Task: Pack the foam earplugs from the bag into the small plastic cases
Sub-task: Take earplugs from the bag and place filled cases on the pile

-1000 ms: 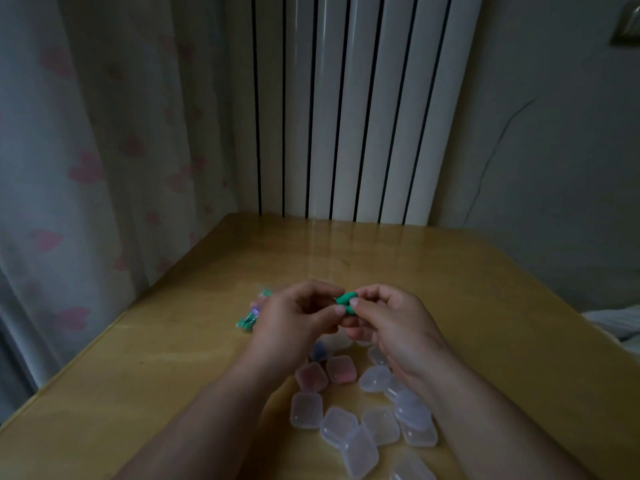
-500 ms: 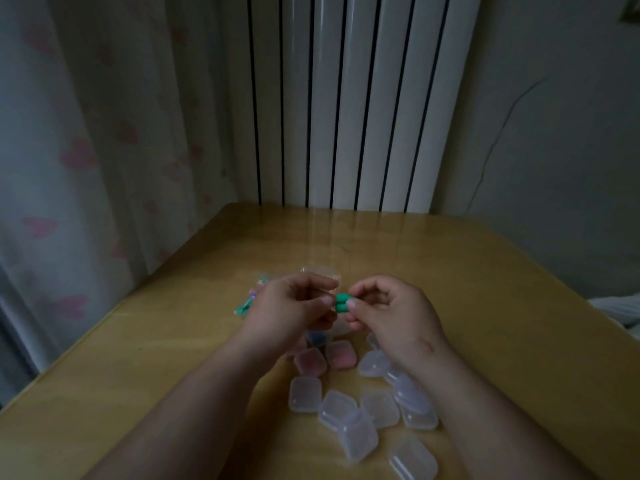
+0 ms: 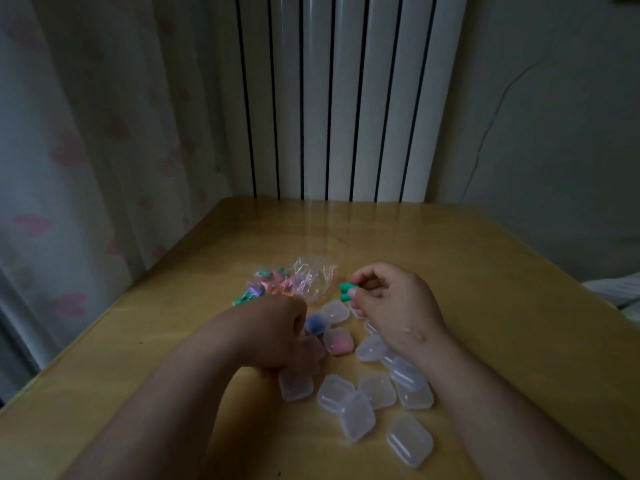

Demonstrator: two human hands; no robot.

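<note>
Pinching green earplugs [image 3: 344, 292] in right hand [image 3: 391, 303], ends pointing toward tabletop's [image 3: 485, 258] left edge. Resting curled left hand [image 3: 273, 336] on cases [image 3: 335, 392] toward near edge; grip contents hidden.

My right hand [image 3: 388, 299] pinches green foam earplugs [image 3: 345, 292] between thumb and forefinger. At nine o'clock from it the clear bag [image 3: 311, 278] lies on the worktop [image 3: 485, 306], with coloured earplugs inside. At seven o'clock of the bag my left hand [image 3: 273, 334] curls down over the small cases [image 3: 356, 420]; I cannot tell whether it grips one. A pink-filled case [image 3: 338, 341] and a blue-filled case [image 3: 316, 323] sit between my hands.
</note>
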